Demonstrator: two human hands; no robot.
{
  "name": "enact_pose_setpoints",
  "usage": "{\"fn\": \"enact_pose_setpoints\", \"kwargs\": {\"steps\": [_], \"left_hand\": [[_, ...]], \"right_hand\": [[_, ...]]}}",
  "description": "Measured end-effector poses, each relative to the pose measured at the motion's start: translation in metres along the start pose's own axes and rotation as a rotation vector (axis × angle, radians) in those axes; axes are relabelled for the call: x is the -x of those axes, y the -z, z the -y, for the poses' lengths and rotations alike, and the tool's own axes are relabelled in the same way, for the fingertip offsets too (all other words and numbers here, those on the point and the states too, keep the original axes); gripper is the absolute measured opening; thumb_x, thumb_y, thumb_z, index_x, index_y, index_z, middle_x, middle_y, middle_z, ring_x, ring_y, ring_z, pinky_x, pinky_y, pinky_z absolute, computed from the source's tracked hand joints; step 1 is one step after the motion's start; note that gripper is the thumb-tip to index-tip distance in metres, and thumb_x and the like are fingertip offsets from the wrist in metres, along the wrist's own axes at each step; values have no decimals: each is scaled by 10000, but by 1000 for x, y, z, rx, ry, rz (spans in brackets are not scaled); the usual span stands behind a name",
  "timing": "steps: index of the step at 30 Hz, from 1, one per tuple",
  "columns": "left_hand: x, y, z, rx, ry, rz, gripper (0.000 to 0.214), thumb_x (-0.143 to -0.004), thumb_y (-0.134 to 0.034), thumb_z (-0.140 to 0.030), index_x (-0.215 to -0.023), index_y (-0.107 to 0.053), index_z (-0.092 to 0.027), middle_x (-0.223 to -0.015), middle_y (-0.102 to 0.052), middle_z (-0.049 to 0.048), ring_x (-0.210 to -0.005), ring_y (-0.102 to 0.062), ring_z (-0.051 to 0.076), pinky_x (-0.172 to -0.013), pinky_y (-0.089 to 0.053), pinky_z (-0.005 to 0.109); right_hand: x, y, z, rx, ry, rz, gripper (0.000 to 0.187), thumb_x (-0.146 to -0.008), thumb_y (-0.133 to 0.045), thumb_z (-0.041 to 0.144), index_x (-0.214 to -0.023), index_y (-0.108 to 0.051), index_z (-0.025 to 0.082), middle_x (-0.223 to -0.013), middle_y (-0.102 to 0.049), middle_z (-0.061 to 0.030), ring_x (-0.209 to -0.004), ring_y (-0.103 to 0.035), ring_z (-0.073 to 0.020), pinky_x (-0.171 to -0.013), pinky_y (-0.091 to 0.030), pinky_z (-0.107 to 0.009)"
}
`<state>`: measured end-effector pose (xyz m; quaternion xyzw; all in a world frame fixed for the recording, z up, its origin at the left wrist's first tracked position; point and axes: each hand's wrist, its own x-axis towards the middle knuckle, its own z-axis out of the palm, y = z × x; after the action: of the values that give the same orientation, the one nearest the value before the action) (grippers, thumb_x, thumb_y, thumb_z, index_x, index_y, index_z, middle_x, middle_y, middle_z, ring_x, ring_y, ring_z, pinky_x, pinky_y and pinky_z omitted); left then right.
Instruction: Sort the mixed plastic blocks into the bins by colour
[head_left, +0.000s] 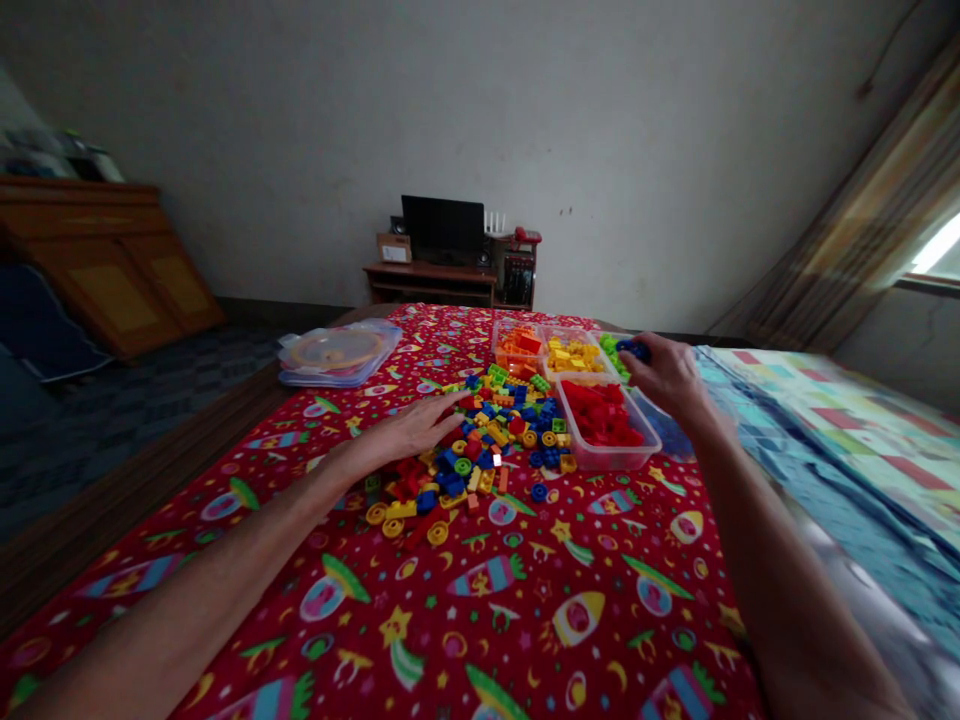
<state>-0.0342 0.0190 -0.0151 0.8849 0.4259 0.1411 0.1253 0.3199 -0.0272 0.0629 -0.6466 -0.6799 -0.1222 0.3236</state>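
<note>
A loose pile of mixed toy building blocks in red, yellow, blue, green and orange lies on the red patterned tablecloth. My left hand rests at the pile's left side, its fingers stretched out over the blocks. Dark blue building blocks are pinched in my right hand, raised beside the clear box of green blocks. How many it holds is unclear. Below that wrist is a clear box with a bluish look, partly hidden by my arm. Nearer the pile stands the box of red blocks.
Further back sit a box of orange blocks and a box of yellow blocks. Stacked clear lids lie at the table's left edge. A bed adjoins the right side. Beyond the table, a desk carries a monitor.
</note>
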Motion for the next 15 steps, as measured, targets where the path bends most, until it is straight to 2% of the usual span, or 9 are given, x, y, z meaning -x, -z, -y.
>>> {"fn": "enact_pose_setpoints", "kwargs": {"steps": [3, 5, 7, 10, 13, 15], "left_hand": [[3, 11, 8, 11, 12, 53, 635, -896, -369, -493, -1445, -303, -182, -1472, -384, 100, -1325, -401, 235, -1091, -317, 364], [6, 16, 9, 17, 31, 81, 640, -884, -399, -477, -1441, -308, -178, -1484, -358, 103, -1329, -394, 238, -1088, -320, 354], [8, 16, 5, 4, 55, 114, 662, -871, -421, -495, -1434, -323, -161, -1483, -352, 121, -1324, -400, 252, -1076, -337, 349], [10, 11, -8, -28, 38, 189, 699, -849, -455, -546, -1420, -354, -157, -1461, -386, 136, -1307, -421, 270, -1056, -362, 355], [8, 0, -20, -33, 7, 141, 631, -839, -495, -512, -1369, -443, -173, -1378, -503, 134, -1239, -498, 278, -1019, -398, 368], [5, -7, -23, -25, 24, 54, 534, -824, -533, -428, -1295, -533, -179, -1280, -593, 120, -1155, -565, 277, -975, -435, 362]], "right_hand": [[-3, 10, -40, 200, -178, -73, 287, -810, -475, 314, -922, -679, 146, -729, -667, -103, -674, -580, -206, -593, -359, -283], [0, 10, -58, 302, -253, -27, 326, -794, -503, 334, -1002, -675, 153, -822, -682, -133, -721, -592, -235, -596, -367, -300], [2, 7, -64, 345, -258, 43, 393, -787, -524, 355, -1106, -646, 161, -904, -683, -149, -760, -600, -252, -606, -377, -310], [5, 1, -43, 312, -178, 35, 400, -828, -484, 340, -1168, -610, 169, -942, -679, -143, -788, -602, -243, -630, -390, -307], [10, -6, 6, 227, -17, 32, 329, -871, -413, 256, -1107, -626, 169, -901, -680, -118, -752, -588, -202, -629, -378, -281], [19, -15, 43, 175, 109, 180, 295, -882, -380, 197, -1000, -647, 156, -814, -668, -100, -679, -558, -171, -589, -345, -260]]}}
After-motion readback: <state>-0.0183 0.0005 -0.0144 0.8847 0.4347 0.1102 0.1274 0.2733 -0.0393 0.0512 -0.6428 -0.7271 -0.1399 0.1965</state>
